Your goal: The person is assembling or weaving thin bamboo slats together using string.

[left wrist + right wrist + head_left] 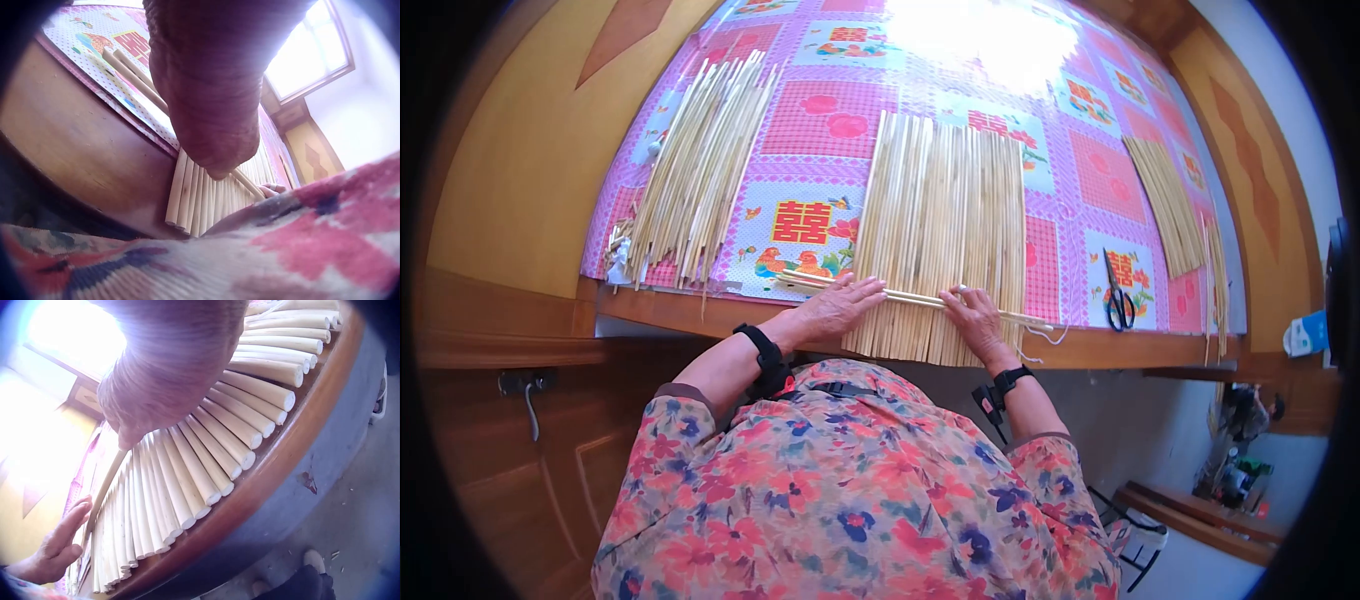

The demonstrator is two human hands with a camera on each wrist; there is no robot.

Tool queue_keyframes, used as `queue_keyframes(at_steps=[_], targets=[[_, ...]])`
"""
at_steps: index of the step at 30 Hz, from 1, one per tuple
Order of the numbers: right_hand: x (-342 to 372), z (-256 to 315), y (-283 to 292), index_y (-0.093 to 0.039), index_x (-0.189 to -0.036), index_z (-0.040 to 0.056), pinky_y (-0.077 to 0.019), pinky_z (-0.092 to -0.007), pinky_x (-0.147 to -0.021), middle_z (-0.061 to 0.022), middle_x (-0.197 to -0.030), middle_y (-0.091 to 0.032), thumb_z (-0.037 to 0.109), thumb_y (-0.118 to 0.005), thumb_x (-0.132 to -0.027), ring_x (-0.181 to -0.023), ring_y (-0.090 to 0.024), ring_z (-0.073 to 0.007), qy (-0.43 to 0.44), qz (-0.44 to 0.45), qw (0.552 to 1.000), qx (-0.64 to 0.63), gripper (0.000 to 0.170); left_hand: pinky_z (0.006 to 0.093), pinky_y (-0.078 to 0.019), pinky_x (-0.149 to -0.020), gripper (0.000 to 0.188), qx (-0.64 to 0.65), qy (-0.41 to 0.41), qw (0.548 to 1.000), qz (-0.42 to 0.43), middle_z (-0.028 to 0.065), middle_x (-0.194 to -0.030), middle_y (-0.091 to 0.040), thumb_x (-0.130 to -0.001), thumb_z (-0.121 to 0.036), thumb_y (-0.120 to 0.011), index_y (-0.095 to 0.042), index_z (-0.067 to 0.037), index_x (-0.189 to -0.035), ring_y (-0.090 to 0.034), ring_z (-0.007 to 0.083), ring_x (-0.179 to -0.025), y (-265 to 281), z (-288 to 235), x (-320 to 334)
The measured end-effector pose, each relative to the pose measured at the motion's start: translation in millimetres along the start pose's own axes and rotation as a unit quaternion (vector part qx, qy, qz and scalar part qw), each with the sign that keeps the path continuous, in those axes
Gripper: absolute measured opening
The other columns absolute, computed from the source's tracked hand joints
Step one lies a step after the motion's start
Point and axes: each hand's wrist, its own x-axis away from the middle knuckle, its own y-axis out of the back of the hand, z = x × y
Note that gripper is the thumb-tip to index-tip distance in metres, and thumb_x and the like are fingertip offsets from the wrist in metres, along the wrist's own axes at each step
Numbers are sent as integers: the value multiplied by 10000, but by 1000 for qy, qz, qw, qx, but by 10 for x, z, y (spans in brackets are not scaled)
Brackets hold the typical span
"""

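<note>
A row of pale sticks (945, 200) lies side by side on the patterned cloth, its near ends jutting past the table edge. Across it run two thin crosswise sticks (915, 298). My left hand (832, 308) rests on them at the row's left side, fingers extended. Farther right, my right hand (977, 322) pinches the crosswise sticks with bent fingers. A white cord (1050, 335) trails near their right end. In the right wrist view the cut stick ends (212, 497) fan along the edge; my left hand (59, 550) shows beyond them.
A loose bundle of sticks (700, 170) lies at the left. Black-handled scissors (1119, 300) are on the cloth to the right, with a narrower stick bundle (1165, 205) beyond. The wooden table edge (800, 318) runs in front of the body.
</note>
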Motion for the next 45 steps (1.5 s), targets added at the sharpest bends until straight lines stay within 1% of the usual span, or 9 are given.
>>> queue_keyframes(at_steps=[9,12,13,14,16,17,38,42,45], targets=[[-238,208,205,-585,-983,114,-440,-335,-641,-26,-735,-532,135,-651,-691,-735,-512,-212,19,35,999,6,300,448,-225,-1005,527,-2,29,988,-154,121,-1277,-385,-779,-240,-579,-393,-43,-1231,-330,238,-1233,214,166,250],[-574,437,345,-583,-983,103,-436,-327,-619,-30,-711,-517,153,-656,-686,-703,-505,-208,73,24,997,0,309,461,-215,-995,520,50,36,989,-134,108,-1236,-412,-774,-240,-587,-402,-42,-1219,-381,234,-1184,510,75,298],[-706,518,368,-581,-974,102,-432,-324,-605,-27,-701,-506,161,-654,-690,-679,-499,-202,96,21,995,-12,299,448,-345,-898,496,15,16,983,-183,127,-1094,-499,-777,-232,-586,-412,-33,-1196,-498,256,-1038,528,74,311],[-831,609,380,-581,-974,102,-432,-324,-605,-27,-701,-506,161,-654,-690,-679,-499,-202,101,22,995,-11,299,448,-345,-898,496,15,19,982,-187,127,-1094,-499,-777,-232,-586,-412,-33,-1196,-498,256,-1038,585,70,325],[-1065,783,370,-577,-965,104,-428,-325,-593,-24,-683,-488,166,-652,-693,-657,-492,-200,141,21,990,-23,289,406,-456,-727,471,77,82,990,-81,149,-939,-550,-788,-231,-574,-412,-27,-1180,-577,281,-859,693,78,358],[-1165,847,339,-574,-954,107,-421,-324,-580,-23,-669,-471,175,-649,-697,-649,-488,-197,156,21,987,-21,277,384,-478,-575,429,69,84,989,-98,154,-832,-559,-807,-230,-549,-409,-22,-1156,-593,297,-726,721,110,407],[-2243,1724,-212,-557,-952,132,-402,-348,-645,-28,-745,-476,216,-612,-737,-765,-494,-210,207,75,975,-25,237,383,-487,-507,297,43,119,983,-135,117,-766,-566,-856,-287,-480,-463,-66,-1054,-600,289,-651,825,1029,1246],[-2350,1787,-291,-552,-991,133,-376,-400,-781,-43,-878,-507,229,-624,-729,-895,-488,-226,191,61,980,-5,288,388,-487,-517,293,50,130,979,-151,120,-771,-571,-858,-287,-474,-472,-62,-1048,-600,293,-652,765,1280,1330],[-2339,1792,-255,-538,-1074,114,-357,-408,-880,-86,-1031,-502,182,-627,-726,-1033,-461,-257,156,16,988,6,366,433,-491,-587,275,38,233,963,-125,157,-833,-583,-879,-302,-417,-446,-54,-995,-601,333,-711,780,1558,1394]])
